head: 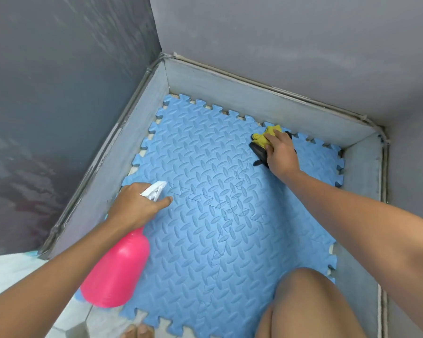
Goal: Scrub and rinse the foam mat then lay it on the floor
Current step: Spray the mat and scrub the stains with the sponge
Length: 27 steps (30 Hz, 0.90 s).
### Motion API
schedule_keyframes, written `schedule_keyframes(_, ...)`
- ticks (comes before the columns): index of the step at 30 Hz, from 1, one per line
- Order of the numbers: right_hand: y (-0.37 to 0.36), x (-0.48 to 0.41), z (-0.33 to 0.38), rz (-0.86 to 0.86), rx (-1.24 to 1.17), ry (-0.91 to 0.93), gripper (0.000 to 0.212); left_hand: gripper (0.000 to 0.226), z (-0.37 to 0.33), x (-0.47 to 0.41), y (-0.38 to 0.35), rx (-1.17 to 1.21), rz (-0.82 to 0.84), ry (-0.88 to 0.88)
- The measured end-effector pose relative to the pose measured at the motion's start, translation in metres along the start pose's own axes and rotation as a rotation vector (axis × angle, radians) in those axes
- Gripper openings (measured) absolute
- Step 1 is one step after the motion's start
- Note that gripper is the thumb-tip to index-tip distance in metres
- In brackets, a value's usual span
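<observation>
Grey walls (59,93) meet in a corner, with a pale grey skirting (254,98) running along their base on three sides. Within that corner the blue foam mat (205,240) lies flat on the floor. It is made of interlocking tiles with a raised tread pattern, and its toothed edges sit close against the skirting. The left hand (134,206) reaches over the mat's left edge and grips the neck of a pink spray bottle (117,269). The forefinger points forward beside the bottle's white trigger head (154,190), and the nozzle faces the middle of the mat. The bottle's body hangs tilted below the wrist, above the mat's near left corner. At the far right of the mat, the right hand (281,152) presses down with its fingers curled around a black brush (258,150). A crumpled yellow cloth (266,136) is bunched under the fingertips, and both things touch the foam. A bare knee (310,301) rises over the near right part of the mat. Toes (138,331) show at the bottom edge, beside a strip of white tiled floor (10,272) at the lower left.
</observation>
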State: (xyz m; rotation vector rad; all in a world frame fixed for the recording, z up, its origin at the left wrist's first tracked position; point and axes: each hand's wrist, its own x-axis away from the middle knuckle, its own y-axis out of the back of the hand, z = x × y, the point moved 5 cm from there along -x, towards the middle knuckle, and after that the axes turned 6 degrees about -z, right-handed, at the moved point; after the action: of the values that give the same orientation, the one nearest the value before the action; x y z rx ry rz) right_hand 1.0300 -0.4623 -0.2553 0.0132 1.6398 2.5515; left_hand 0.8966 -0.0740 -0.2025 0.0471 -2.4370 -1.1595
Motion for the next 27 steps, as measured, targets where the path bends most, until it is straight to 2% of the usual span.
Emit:
schedule_keyframes(7,-0.026,-0.012,0.059,0.008,-0.018,0.083,0.037,0.064,0.02,0.006,0.025,0.121,-0.041,-0.036)
schedule_keyframes(12,-0.061,-0.005,0.14,0.005,-0.057,0.212,0.034,0.058,0.032,0.022,0.05,0.249,-0.205,0.045)
schedule_keyframes(14,-0.081,0.022,0.183,0.059,-0.099,0.386,0.033,0.062,0.036,0.028,0.056,0.287,-0.255,0.05)
schedule_keyframes(17,-0.099,0.107,0.227,0.233,-0.19,0.784,0.031,0.061,0.043,0.033,0.064,0.352,-0.265,0.012)
schedule_keyframes(20,-0.091,0.184,0.223,0.476,-0.237,1.172,0.029,0.061,0.047,0.032,0.068,0.349,-0.273,-0.042)
schedule_keyframes(22,-0.08,0.187,0.202,0.516,-0.2,1.295,0.03,0.06,0.046,0.032,0.068,0.338,-0.274,-0.057)
schedule_keyframes(24,-0.071,0.146,0.182,0.429,-0.135,1.247,0.034,0.053,0.045,0.032,0.068,0.343,-0.27,-0.053)
schedule_keyframes(27,-0.065,0.035,0.162,0.239,-0.014,0.915,0.036,0.039,0.045,0.033,0.069,0.368,-0.256,-0.058)
